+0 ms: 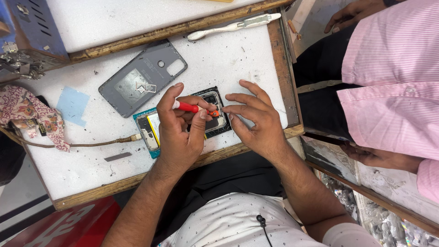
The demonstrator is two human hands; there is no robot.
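While the grey back cover (142,77) lies off at 10 o'clock, left hand (179,132) pinches a red screwdriver (194,108) on the opened phone (183,122), right hand (257,120) spread steadying it, inner screws seemingly unfinished.

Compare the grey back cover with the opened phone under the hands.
The grey back cover lies apart and untouched; the opened phone sits under both hands. The cover is a plain shell with small loose metal parts on it; the phone shows its inner parts, with a cable plugged into one end. Both lie flat on the white work board.
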